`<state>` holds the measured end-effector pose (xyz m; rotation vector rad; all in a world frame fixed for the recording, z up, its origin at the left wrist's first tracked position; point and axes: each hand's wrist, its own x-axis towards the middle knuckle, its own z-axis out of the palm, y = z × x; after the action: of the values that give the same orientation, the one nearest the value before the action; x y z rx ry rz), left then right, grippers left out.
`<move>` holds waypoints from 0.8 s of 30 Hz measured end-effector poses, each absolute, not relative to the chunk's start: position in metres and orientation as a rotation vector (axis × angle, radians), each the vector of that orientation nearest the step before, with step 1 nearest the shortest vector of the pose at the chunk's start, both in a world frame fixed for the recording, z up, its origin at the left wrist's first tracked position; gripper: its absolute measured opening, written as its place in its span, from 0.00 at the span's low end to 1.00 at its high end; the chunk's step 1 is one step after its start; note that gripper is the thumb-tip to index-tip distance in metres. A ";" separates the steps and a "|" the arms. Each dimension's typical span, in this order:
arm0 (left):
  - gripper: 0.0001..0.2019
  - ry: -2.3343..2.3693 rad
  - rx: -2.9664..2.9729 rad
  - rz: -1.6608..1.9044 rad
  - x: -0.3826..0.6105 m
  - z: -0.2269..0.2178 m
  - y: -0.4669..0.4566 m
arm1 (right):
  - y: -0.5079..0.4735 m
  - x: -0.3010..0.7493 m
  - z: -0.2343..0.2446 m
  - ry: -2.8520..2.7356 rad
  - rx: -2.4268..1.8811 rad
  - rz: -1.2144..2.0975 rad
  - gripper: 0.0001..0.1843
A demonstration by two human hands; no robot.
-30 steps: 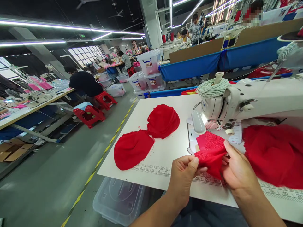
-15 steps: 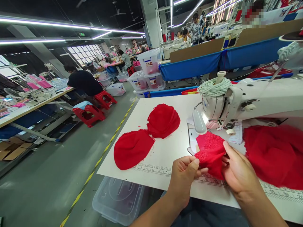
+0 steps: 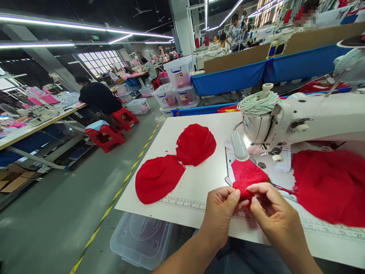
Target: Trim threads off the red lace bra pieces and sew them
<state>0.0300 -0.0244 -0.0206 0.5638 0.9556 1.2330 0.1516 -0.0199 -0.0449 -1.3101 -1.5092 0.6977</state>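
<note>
A piece of red lace fabric (image 3: 247, 173) lies just in front of the sewing machine's needle area, its near edge lifted by my fingers. My left hand (image 3: 221, 213) pinches its left corner between thumb and forefinger. Close beside it, my right hand (image 3: 275, 213) has thumb and forefinger closed on the same fabric. Folds and fingers hide part of the cloth. Above it stands the white sewing machine (image 3: 316, 118) with its lamp lit. To the left on the table rest two red fabric cups (image 3: 159, 179), joined at a narrow point.
A heap of red fabric (image 3: 330, 186) covers the table's right side, with red-handled scissors (image 3: 285, 189) partly under it. A printed ruler (image 3: 188, 204) runs along the front edge. Below stands a clear plastic box (image 3: 142, 239). Co-workers sit further back.
My right hand has moved left along the fabric, closer to my left hand, and its fingers have taken a new pinch. The scissors have come into view.
</note>
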 end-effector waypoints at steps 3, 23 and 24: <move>0.17 0.939 0.587 1.223 0.029 -0.020 -0.024 | -0.018 0.150 -0.046 -1.488 -1.308 0.732 0.07; 0.19 0.919 0.337 1.194 0.027 -0.021 -0.022 | -0.010 0.163 -0.047 -1.713 -1.154 0.581 0.06; 0.18 0.917 0.324 1.197 0.027 -0.022 -0.021 | -0.011 0.163 -0.046 -1.702 -1.151 0.600 0.07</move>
<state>0.0269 -0.0213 -0.0220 0.3243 0.9166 1.1968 0.1625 -0.0114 -0.0462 -1.1511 -1.7015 0.6005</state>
